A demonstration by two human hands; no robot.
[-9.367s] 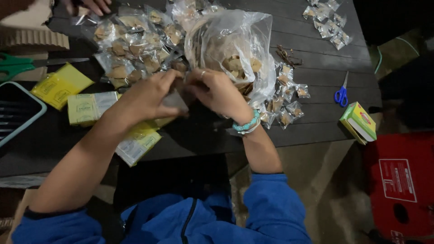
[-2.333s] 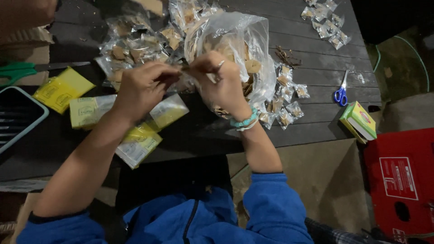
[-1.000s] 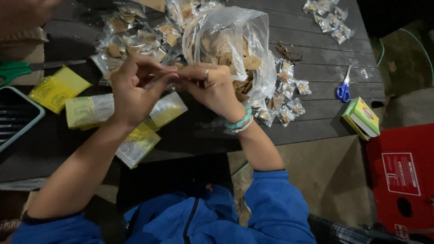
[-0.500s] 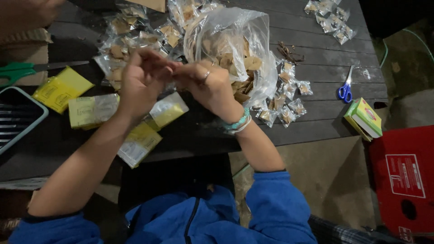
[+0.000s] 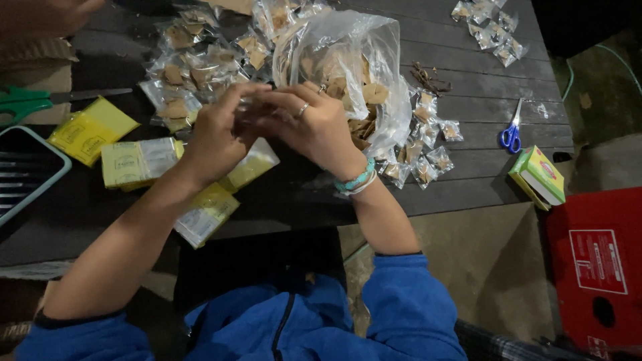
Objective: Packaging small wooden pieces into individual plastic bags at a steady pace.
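Note:
My left hand (image 5: 217, 134) and my right hand (image 5: 314, 127) meet over the dark slatted table (image 5: 468, 73), fingertips pinched together on a small clear packet that is mostly hidden between them. Just behind the right hand stands a big clear plastic bag (image 5: 354, 60) full of brown paper pieces. A heap of small clear filled packets (image 5: 194, 60) lies beyond the left hand. Yellow sachets (image 5: 134, 160) lie under and left of my left wrist. A ring and a teal bracelet show on my right hand and wrist.
More small packets (image 5: 428, 144) lie right of the bag and at the far right corner (image 5: 488, 23). Blue-handled scissors (image 5: 511, 130) and a green-yellow box (image 5: 538, 177) sit near the right edge. Green scissors (image 5: 27, 103) and a dark tray (image 5: 23, 170) are at left. A red box (image 5: 595, 261) stands on the floor.
Both hands have stayed together in front of the big bag, lifting slightly and working the small packet between the fingers. The rest of the table is as before.

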